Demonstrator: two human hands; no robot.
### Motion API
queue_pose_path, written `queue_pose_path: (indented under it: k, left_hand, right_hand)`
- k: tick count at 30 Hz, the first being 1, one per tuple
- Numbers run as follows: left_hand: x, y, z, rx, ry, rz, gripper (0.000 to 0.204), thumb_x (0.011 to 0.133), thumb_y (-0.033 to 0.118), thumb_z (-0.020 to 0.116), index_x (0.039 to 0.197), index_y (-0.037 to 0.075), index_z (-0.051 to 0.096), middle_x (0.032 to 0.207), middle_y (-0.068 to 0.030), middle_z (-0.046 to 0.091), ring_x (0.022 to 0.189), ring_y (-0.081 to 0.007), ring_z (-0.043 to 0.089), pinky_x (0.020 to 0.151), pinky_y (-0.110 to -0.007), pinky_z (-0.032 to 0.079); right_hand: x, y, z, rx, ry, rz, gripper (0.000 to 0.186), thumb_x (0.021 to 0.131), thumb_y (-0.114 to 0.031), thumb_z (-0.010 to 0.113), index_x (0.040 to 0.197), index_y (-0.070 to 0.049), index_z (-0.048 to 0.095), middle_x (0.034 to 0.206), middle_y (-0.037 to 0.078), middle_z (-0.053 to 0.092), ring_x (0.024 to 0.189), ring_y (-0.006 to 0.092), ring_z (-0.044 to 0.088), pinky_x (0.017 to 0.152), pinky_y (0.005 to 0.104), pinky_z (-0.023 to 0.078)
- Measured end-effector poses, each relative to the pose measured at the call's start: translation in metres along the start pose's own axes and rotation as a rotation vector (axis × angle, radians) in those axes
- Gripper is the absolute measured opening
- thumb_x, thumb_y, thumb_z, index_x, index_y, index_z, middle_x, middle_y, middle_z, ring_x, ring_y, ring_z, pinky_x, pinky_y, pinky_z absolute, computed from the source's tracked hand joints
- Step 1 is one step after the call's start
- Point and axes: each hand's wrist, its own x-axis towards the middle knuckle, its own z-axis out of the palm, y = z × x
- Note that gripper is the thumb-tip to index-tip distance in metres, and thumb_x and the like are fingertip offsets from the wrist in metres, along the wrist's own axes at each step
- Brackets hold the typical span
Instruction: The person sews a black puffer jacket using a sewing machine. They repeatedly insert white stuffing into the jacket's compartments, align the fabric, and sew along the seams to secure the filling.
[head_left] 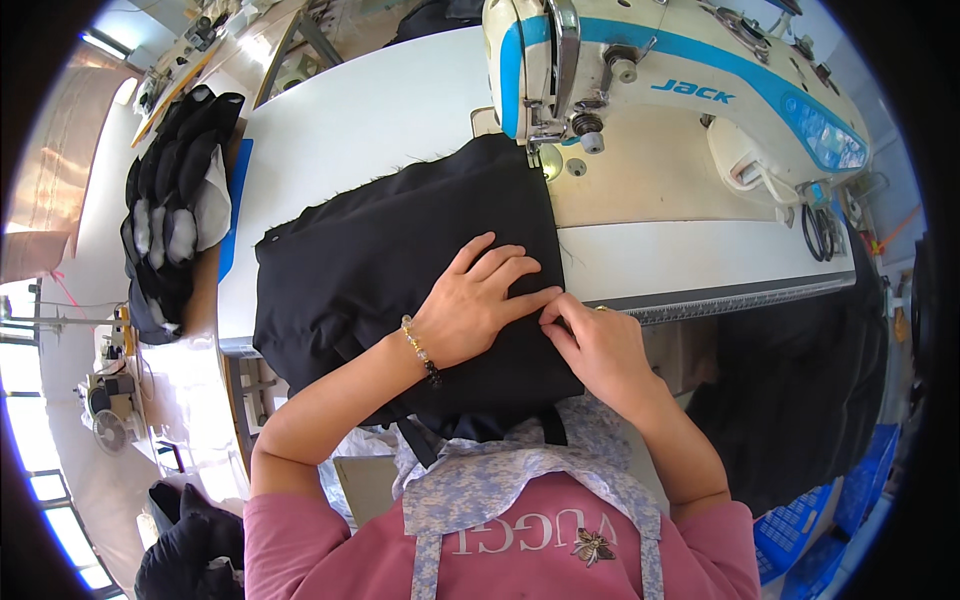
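Note:
A black piece of fabric (390,230) with a frayed far edge lies across the sewing table and hangs over its front edge toward my lap. Its far right corner reaches the presser foot of a white and blue sewing machine (660,75). My left hand (480,300) rests on the cloth with its fingers stretched out, the index finger pointing at the right edge. Right beside that fingertip, my right hand (600,345) pinches the fabric's right edge between thumb and fingers. A beaded bracelet (415,345) circles my left wrist.
A ruler strip (740,300) runs along the table's front edge at right. Stacked black padded pieces (170,210) lie on a side table at left. More dark cloth (800,390) hangs at the right, above blue crates (800,530). A black bundle (190,545) sits at lower left.

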Motion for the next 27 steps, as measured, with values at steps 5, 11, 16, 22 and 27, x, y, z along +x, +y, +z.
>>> queue_pose_path:
  k: [5, 11, 16, 22, 27]
  left_hand:
    - [0.0, -0.014, 0.01, 0.023, 0.029, 0.052, 0.055, 0.073, 0.002, 0.066, 0.121, 0.027, 0.07, 0.128, -0.0034, 0.057, 0.128, -0.0249, 0.051, 0.114, -0.051, 0.034]
    - [0.015, -0.052, 0.01, -0.019, 0.023, 0.086, 0.052, 0.075, 0.002, 0.065, 0.12, 0.027, 0.071, 0.131, -0.0059, 0.056, 0.129, -0.0268, 0.05, 0.113, -0.054, 0.033]
    - [0.026, -0.085, 0.011, -0.063, 0.029, 0.121, 0.053, 0.072, -0.004, 0.066, 0.118, 0.022, 0.071, 0.136, -0.0067, 0.054, 0.131, -0.0297, 0.048, 0.114, -0.055, 0.032]
    - [0.053, -0.121, 0.015, -0.061, 0.046, 0.201, 0.056, 0.074, -0.004, 0.063, 0.123, 0.022, 0.07, 0.134, -0.0081, 0.054, 0.126, -0.0303, 0.049, 0.112, -0.05, 0.033]
    - [0.06, -0.139, 0.012, 0.069, 0.013, 0.19, 0.065, 0.081, -0.005, 0.057, 0.136, 0.03, 0.063, 0.135, -0.0069, 0.053, 0.125, -0.0274, 0.05, 0.114, -0.047, 0.033]
  right_hand:
    - [0.007, 0.004, -0.002, 0.018, -0.026, -0.01, 0.008, 0.091, -0.017, 0.066, 0.093, -0.014, 0.059, 0.064, 0.006, 0.064, 0.061, 0.0276, 0.066, 0.055, 0.0414, 0.049]
    - [0.039, 0.014, 0.0, 0.028, -0.073, 0.021, 0.008, 0.092, -0.02, 0.066, 0.091, -0.013, 0.062, 0.066, 0.007, 0.067, 0.065, 0.0286, 0.068, 0.059, 0.0418, 0.05]
    - [0.071, 0.019, 0.0, 0.049, -0.121, 0.071, 0.008, 0.089, -0.019, 0.067, 0.094, -0.012, 0.065, 0.072, 0.008, 0.07, 0.072, 0.03, 0.069, 0.066, 0.044, 0.052]
    - [0.092, 0.024, -0.007, 0.094, -0.027, 0.174, 0.016, 0.093, -0.026, 0.068, 0.097, -0.011, 0.064, 0.07, 0.008, 0.067, 0.069, 0.031, 0.067, 0.064, 0.0426, 0.051]
    - [0.032, 0.014, -0.042, 0.159, 0.04, 0.347, 0.03, 0.094, -0.036, 0.068, 0.082, -0.009, 0.066, 0.065, 0.007, 0.065, 0.061, 0.0281, 0.065, 0.059, 0.0387, 0.049]
